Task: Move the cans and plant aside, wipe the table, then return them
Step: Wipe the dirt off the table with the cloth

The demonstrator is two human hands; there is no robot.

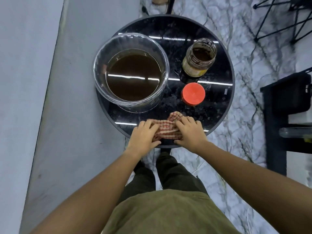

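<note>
Now both your left hand and right hand pinch the soft, light checked cloth; bunch it at its edges on the wet, slick table.

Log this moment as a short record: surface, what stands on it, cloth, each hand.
surface: round black table, glossy, specks and smears near the front
bowl: clear glass bowl of brown liquid, left side
jar: open jar, right rear, lid off
lid: red lid lying in front of the jar
cloth: checked cloth, bunched at the front edge
left hand: on the cloth
right hand: on the cloth
</note>
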